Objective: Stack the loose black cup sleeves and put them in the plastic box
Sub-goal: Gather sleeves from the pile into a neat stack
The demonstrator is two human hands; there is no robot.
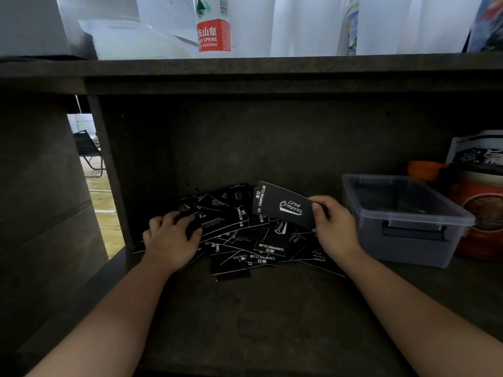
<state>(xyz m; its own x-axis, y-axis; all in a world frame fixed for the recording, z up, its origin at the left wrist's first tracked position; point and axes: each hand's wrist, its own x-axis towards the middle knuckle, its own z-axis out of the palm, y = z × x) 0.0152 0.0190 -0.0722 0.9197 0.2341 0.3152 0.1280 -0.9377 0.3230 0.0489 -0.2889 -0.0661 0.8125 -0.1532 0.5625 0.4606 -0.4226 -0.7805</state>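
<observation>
A loose heap of black cup sleeves [245,240] with white lettering lies on the dark shelf floor [258,317]. My right hand [333,227] pinches a small stack of sleeves [283,205] by its right end, lifted above the heap. My left hand [171,238] rests on the left side of the heap, fingers curled over a sleeve [220,221] there. The clear plastic box [402,221] stands open and looks empty, just right of my right hand.
The shelf is a dark cubby with a low board [245,74] overhead. Behind the box stand an orange-red tin [481,213] and a printed bag [476,151]. A water bottle [213,25] and white containers sit on the top surface.
</observation>
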